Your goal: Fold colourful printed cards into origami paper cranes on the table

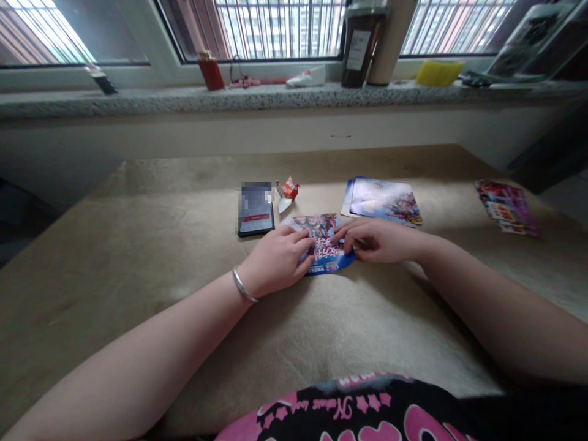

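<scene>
A colourful printed paper sheet [324, 245], blue with pictured figures and large characters, lies on the table between my hands. My left hand [282, 257], with a silver bangle at the wrist, rests on its left side, fingers stretched out over the print. At its right edge is my right hand [365, 240]: the index finger reaches onto the paper while the other fingers curl in at the edge, which bends up slightly there. Part of the sheet is covered by my fingers. Just beyond stands a small folded red-and-white paper bird [288, 191].
Left of the bird lies a phone [256, 209]. Behind my right hand are several printed sheets [383, 199], and farther right a fan of pink-red cards [506, 208]. The granite sill [271, 97] holds a dark jar [361, 46], a red bottle [211, 72] and a yellow item [440, 73].
</scene>
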{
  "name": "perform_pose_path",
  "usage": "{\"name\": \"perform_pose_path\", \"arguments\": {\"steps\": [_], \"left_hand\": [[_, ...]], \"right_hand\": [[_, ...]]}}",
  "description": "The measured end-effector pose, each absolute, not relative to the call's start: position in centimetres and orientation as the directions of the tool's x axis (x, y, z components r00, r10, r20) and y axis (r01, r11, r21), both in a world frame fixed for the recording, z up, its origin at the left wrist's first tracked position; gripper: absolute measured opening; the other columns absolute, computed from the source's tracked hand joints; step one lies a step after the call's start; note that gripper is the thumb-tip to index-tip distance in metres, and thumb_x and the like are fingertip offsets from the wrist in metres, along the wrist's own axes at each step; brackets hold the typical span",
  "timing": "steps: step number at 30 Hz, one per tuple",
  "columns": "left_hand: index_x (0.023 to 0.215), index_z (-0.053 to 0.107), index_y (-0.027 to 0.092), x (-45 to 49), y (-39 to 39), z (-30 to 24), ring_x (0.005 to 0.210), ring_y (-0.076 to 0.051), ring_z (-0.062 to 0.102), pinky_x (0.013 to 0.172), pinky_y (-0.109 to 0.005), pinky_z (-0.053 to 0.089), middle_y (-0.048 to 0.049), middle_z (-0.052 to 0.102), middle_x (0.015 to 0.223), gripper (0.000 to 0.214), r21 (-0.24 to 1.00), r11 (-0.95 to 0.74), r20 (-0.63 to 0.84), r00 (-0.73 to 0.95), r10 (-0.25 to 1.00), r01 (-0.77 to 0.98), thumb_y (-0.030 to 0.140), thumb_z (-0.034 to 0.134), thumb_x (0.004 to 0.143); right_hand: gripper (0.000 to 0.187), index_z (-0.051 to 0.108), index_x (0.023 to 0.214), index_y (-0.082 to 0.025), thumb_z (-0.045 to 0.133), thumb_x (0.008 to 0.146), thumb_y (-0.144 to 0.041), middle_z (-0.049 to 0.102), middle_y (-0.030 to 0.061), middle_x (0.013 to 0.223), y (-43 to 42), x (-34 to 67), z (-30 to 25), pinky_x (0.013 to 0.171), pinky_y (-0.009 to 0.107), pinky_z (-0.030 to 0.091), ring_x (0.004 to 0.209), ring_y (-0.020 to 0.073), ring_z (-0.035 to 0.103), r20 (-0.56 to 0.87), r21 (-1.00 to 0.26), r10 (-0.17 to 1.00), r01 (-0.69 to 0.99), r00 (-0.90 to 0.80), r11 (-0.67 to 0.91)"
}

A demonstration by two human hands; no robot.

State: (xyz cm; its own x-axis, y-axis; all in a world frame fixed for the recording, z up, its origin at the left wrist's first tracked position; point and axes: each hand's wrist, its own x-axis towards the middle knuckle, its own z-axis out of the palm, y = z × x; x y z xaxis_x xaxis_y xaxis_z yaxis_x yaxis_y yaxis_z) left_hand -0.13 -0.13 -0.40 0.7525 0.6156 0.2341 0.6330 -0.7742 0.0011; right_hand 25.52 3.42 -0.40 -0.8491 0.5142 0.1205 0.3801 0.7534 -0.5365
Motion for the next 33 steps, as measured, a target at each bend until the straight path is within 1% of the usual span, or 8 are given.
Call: {"name": "perform_pose_path", "arguments": {"steps": [3, 8, 14, 19, 24, 29, 31, 33], "left_hand": [[0.107, 0.064, 0.013, -0.1, -0.3, -0.4, 0.095, -0.022, 0.059, 0.090, -0.040, 0.049, -0.0094, 0.066, 0.112, 0.030, 0.042, -0.805, 0.245, 0.775, 0.582, 0.591, 0.029, 0.047, 0.089], [0.115, 0.062, 0.019, -0.4, 0.1, -0.7, 0.113, -0.022, 0.054, 0.100, -0.040, 0.044, -0.0057, 0.062, 0.121, 0.032, 0.149, -0.855, 0.242, 0.820, 0.519, 0.497, 0.026, 0.050, 0.087], [0.123, 0.056, 0.017, -0.5, 0.3, -0.5, 0.119, -0.021, 0.051, 0.102, -0.040, 0.044, -0.0082, 0.060, 0.125, 0.037, 0.220, -0.876, 0.179, 0.865, 0.470, 0.430, 0.027, 0.050, 0.088], [0.117, 0.058, 0.018, -0.7, 0.4, -0.3, 0.124, -0.021, 0.047, 0.106, -0.041, 0.039, -0.0082, 0.055, 0.130, 0.033, 0.246, -0.887, 0.135, 0.893, 0.430, 0.390, 0.022, 0.050, 0.086], [0.124, 0.055, 0.028, -0.8, 0.7, -0.4, 0.122, -0.024, 0.046, 0.105, -0.046, 0.036, -0.0064, 0.052, 0.132, 0.038, 0.221, -0.906, 0.152, 0.905, 0.397, 0.360, 0.024, 0.051, 0.086], [0.121, 0.055, 0.019, -0.7, 0.9, -0.6, 0.117, -0.022, 0.049, 0.103, -0.040, 0.040, -0.0084, 0.057, 0.123, 0.037, 0.286, -0.875, 0.165, 0.879, 0.447, 0.391, 0.022, 0.051, 0.085], [0.124, 0.051, 0.017, -0.6, 0.8, -0.6, 0.116, -0.022, 0.050, 0.102, -0.039, 0.042, -0.0100, 0.057, 0.123, 0.040, 0.315, -0.855, 0.185, 0.857, 0.482, 0.412, 0.022, 0.051, 0.084], [0.131, 0.044, 0.015, -0.6, 0.8, -0.7, 0.117, -0.022, 0.050, 0.101, -0.038, 0.043, -0.0121, 0.054, 0.127, 0.048, 0.332, -0.842, 0.200, 0.841, 0.503, 0.425, 0.023, 0.051, 0.084]], "right_hand": [[0.019, 0.066, 0.088, -0.022, 0.055, 0.076, -0.013, 0.066, 0.0041, 0.112, 3.8, 26.4, -0.3, 0.097, 0.033, 0.044, 0.109, 0.0147, 0.058, 0.088, -0.568, 0.518, 0.384, -0.851, 0.728], [0.015, 0.069, 0.088, -0.022, 0.056, 0.082, -0.020, 0.067, 0.0045, 0.108, 4.5, 27.4, -0.1, 0.096, 0.033, 0.045, 0.106, 0.0145, 0.059, 0.059, -0.598, 0.513, 0.381, -0.856, 0.705], [0.013, 0.071, 0.087, -0.027, 0.058, 0.084, -0.027, 0.071, -0.0004, 0.087, 4.5, 27.4, 0.3, 0.090, 0.033, 0.047, 0.098, 0.0159, 0.061, 0.026, -0.602, 0.485, 0.373, -0.874, 0.706], [0.014, 0.071, 0.091, -0.027, 0.062, 0.081, -0.030, 0.071, -0.0016, 0.090, 3.9, 27.0, 0.2, 0.076, 0.028, 0.051, 0.084, 0.0149, 0.065, -0.024, -0.630, 0.604, 0.481, -0.797, 0.610], [0.026, 0.066, 0.103, -0.024, 0.065, 0.077, -0.030, 0.071, 0.0001, 0.098, 3.4, 26.1, -0.3, 0.077, 0.029, 0.051, 0.086, 0.0156, 0.065, -0.028, -0.677, 0.723, 0.545, -0.690, 0.494], [0.036, 0.060, 0.116, -0.022, 0.061, 0.080, -0.029, 0.070, 0.0014, 0.095, 3.2, 25.0, -1.5, 0.075, 0.028, 0.050, 0.084, 0.0142, 0.064, 0.006, -0.703, 0.765, 0.541, -0.643, 0.461], [0.038, 0.058, 0.118, -0.021, 0.061, 0.080, -0.027, 0.069, 0.0003, 0.085, 3.1, 24.5, -1.8, 0.067, 0.027, 0.049, 0.073, 0.0134, 0.062, 0.014, -0.688, 0.781, 0.560, -0.625, 0.461], [0.036, 0.059, 0.116, -0.021, 0.061, 0.080, -0.025, 0.069, 0.0028, 0.092, 3.0, 24.0, -1.9, 0.069, 0.028, 0.049, 0.076, 0.0140, 0.062, 0.055, -0.675, 0.788, 0.559, -0.613, 0.481]]}}
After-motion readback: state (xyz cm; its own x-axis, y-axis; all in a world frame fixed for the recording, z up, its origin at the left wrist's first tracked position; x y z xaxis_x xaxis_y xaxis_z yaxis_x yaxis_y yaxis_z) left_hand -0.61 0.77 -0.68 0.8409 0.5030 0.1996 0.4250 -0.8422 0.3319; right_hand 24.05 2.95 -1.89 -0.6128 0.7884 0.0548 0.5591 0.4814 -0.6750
